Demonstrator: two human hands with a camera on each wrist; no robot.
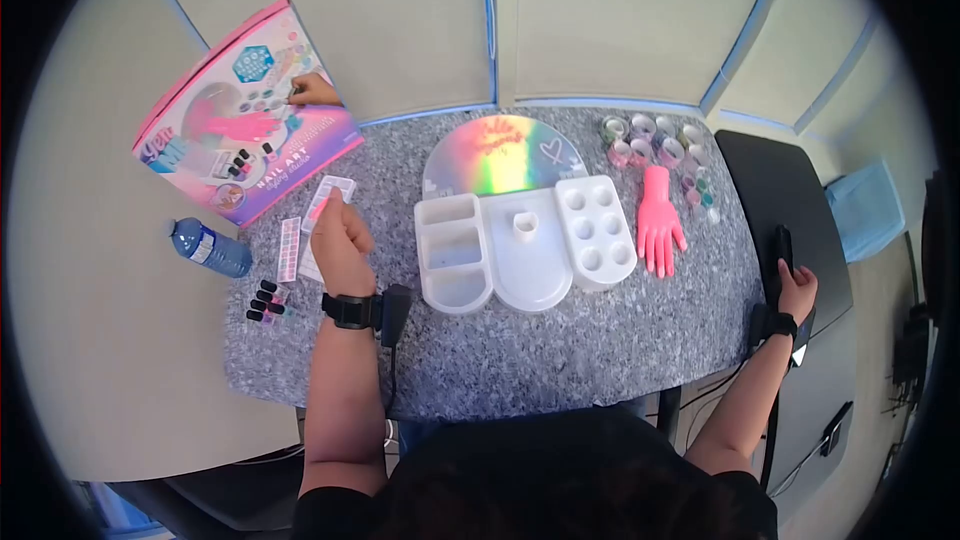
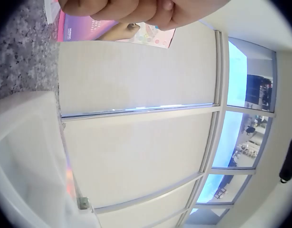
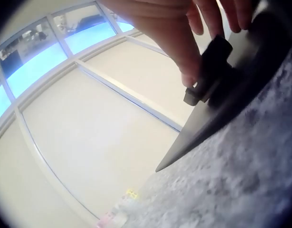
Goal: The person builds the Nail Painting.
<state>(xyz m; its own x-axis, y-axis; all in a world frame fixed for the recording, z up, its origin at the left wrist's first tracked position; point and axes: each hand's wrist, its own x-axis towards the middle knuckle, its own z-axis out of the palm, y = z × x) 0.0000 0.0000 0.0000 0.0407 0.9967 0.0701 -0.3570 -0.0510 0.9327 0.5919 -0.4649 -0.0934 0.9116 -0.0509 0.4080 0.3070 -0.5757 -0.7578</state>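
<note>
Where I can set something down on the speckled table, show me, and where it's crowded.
The widest bare patch on the speckled table lies between the white organizer and the near edge. Another runs from the pink model hand to that edge. Crowded: the left side, with box, water bottle, polish bottles and left hand; and the back right, with small jars.

The counter is viewed from above by the head camera, forward and down. Both wrist views are set close, tilted toward the panelled wall; the box is shared by head and left wrist — the black object by head and right wrist.
</note>
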